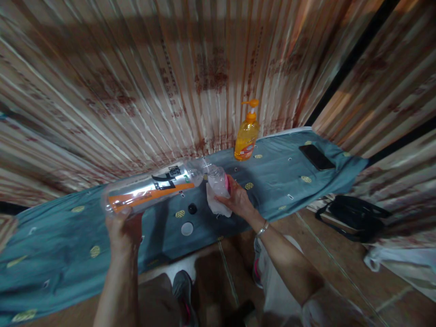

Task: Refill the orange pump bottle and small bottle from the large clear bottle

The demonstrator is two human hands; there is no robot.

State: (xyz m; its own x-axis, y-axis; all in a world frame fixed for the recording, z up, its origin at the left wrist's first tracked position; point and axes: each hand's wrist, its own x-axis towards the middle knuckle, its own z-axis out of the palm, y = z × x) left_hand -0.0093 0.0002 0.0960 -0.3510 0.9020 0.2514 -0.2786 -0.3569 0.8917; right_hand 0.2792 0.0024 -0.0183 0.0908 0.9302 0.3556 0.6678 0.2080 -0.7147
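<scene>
My left hand (123,227) is closed round the base end of a large clear plastic bottle (150,190) with a silver and orange label. The bottle lies tilted nearly level, its neck pointing right. My right hand (238,199) is closed on a small translucent container (218,179) with a pink part, at the bottle's neck. Whether the two touch is hard to tell. A whitish sheet-like piece (218,205) hangs below the container. On the cloth beneath lie a small black cap (192,208) and a round white lid (187,228).
An orange pump bottle (246,136) stands at the back of the table with the green-blue cloth (279,181). A dark phone (316,157) lies at the right. A black bag (354,215) is beyond the table's front right edge. A striped curtain (136,91) hangs behind.
</scene>
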